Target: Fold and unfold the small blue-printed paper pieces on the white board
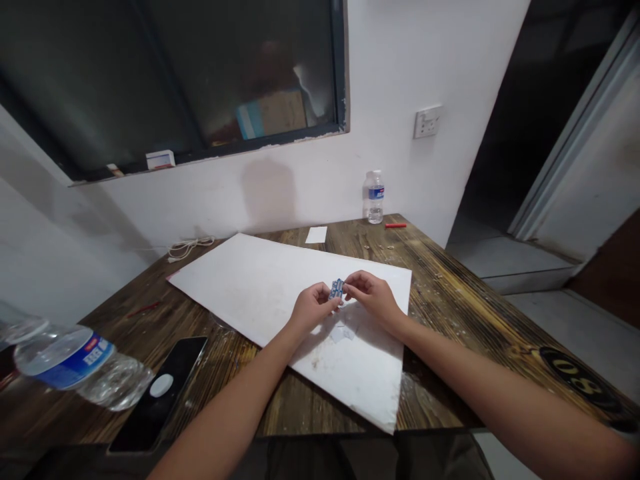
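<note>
Head view: a small blue strip point(337, 289), its long axis pointing away from the person, sits between the hands above a white board point(250, 293). The left hand point(314, 308) curls closed around its lower end; the right hand point(374, 297) pinches its right edge.

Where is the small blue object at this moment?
In the head view, the small blue object is held between the left hand and the right hand, above the white board.

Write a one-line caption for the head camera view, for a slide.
The left hand and right hand hold a small blue piece above a white board on a wooden table.
</note>
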`<act>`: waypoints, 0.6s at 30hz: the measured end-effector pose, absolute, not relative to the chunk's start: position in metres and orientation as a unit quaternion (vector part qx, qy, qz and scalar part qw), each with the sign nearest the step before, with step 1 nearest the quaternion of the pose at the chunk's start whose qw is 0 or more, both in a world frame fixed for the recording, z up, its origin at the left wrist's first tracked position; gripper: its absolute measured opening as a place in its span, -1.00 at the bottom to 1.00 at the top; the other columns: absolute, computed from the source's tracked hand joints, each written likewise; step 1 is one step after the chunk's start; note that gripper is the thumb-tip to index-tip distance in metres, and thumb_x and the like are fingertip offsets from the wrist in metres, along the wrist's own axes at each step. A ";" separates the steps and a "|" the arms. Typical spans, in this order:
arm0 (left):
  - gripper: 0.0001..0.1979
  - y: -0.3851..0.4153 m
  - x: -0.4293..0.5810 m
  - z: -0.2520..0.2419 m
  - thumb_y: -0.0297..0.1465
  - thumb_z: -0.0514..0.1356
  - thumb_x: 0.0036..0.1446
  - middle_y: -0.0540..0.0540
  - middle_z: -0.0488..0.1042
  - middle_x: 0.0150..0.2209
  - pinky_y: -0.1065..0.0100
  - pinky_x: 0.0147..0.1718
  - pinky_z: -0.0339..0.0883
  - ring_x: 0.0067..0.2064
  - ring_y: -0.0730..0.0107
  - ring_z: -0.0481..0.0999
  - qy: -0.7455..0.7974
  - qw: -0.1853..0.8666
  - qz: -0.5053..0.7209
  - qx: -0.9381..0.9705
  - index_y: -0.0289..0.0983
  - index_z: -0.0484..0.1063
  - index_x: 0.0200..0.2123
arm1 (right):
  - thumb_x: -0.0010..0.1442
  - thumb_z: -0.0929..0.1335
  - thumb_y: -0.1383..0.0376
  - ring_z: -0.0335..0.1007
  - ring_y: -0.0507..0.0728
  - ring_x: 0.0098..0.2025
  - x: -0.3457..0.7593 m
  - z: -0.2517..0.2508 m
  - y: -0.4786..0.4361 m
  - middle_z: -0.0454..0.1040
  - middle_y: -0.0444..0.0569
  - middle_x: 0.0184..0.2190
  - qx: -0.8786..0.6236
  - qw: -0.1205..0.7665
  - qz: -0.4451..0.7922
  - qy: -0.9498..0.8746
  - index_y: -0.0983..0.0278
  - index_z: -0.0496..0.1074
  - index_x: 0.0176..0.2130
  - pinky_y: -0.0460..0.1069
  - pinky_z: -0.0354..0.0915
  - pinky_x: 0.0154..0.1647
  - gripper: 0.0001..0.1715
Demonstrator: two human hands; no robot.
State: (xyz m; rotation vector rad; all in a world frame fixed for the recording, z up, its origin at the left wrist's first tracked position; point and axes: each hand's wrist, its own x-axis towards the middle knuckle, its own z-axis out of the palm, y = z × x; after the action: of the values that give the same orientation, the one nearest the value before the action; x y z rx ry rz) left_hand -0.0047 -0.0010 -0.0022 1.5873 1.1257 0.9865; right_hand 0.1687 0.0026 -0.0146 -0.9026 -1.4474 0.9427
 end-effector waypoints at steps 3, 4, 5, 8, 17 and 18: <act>-0.77 -0.002 -0.005 -0.002 -0.32 0.31 -0.03 -0.05 0.52 -0.48 0.41 -0.46 0.32 -0.45 0.41 0.51 0.458 0.460 0.401 0.646 -0.28 0.31 -0.48 | 0.06 0.44 0.06 0.47 0.09 -0.45 0.169 -0.015 0.003 0.51 -0.07 -0.43 -0.384 0.560 0.401 -0.615 0.25 0.43 -0.36 -0.01 0.36 -0.37 -0.68; -0.77 -0.002 -0.005 -0.002 -0.32 0.31 -0.03 -0.05 0.52 -0.49 0.41 -0.46 0.31 -0.46 0.41 0.51 0.457 0.461 0.402 0.646 -0.28 0.31 -0.48 | 0.06 0.44 0.06 0.47 0.09 -0.44 0.169 -0.015 0.003 0.51 -0.07 -0.43 -0.385 0.560 0.399 -0.616 0.25 0.43 -0.36 -0.01 0.36 -0.36 -0.68; -0.77 -0.002 -0.004 -0.002 -0.32 0.31 -0.03 -0.05 0.52 -0.49 0.41 -0.46 0.31 -0.45 0.41 0.51 0.457 0.461 0.403 0.645 -0.28 0.31 -0.48 | 0.06 0.43 0.06 0.48 0.09 -0.44 0.169 -0.015 0.003 0.51 -0.07 -0.43 -0.387 0.559 0.397 -0.617 0.25 0.43 -0.36 -0.01 0.36 -0.36 -0.69; -0.76 -0.002 -0.004 -0.002 -0.32 0.32 -0.05 -0.05 0.52 -0.49 0.42 -0.46 0.30 -0.45 0.41 0.51 0.458 0.466 0.407 0.638 -0.28 0.31 -0.49 | 0.08 0.43 0.05 0.48 0.10 -0.44 0.169 -0.015 0.002 0.51 -0.07 -0.44 -0.389 0.558 0.390 -0.621 0.25 0.43 -0.36 -0.01 0.36 -0.37 -0.69; -0.76 -0.002 -0.004 0.000 -0.34 0.33 -0.05 -0.05 0.51 -0.50 0.41 -0.45 0.33 -0.45 0.41 0.51 0.447 0.484 0.416 0.626 -0.28 0.30 -0.50 | 0.15 0.39 0.11 0.46 0.08 -0.43 0.172 -0.014 0.001 0.51 -0.10 -0.42 -0.390 0.546 0.343 -0.657 0.23 0.44 -0.33 -0.03 0.32 -0.36 -0.77; -0.76 -0.002 -0.004 0.001 -0.34 0.33 -0.06 -0.04 0.51 -0.51 0.40 -0.45 0.33 -0.45 0.41 0.51 0.446 0.487 0.418 0.624 -0.28 0.30 -0.51 | 0.16 0.39 0.11 0.46 0.08 -0.43 0.172 -0.014 0.001 0.52 -0.09 -0.42 -0.390 0.545 0.341 -0.659 0.23 0.45 -0.33 -0.03 0.32 -0.36 -0.77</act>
State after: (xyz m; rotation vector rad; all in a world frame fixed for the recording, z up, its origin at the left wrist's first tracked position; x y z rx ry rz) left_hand -0.0038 -0.0024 0.0006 1.5182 1.0838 1.0159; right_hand 0.1718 0.0013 -0.0141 -0.9253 -1.5636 0.8079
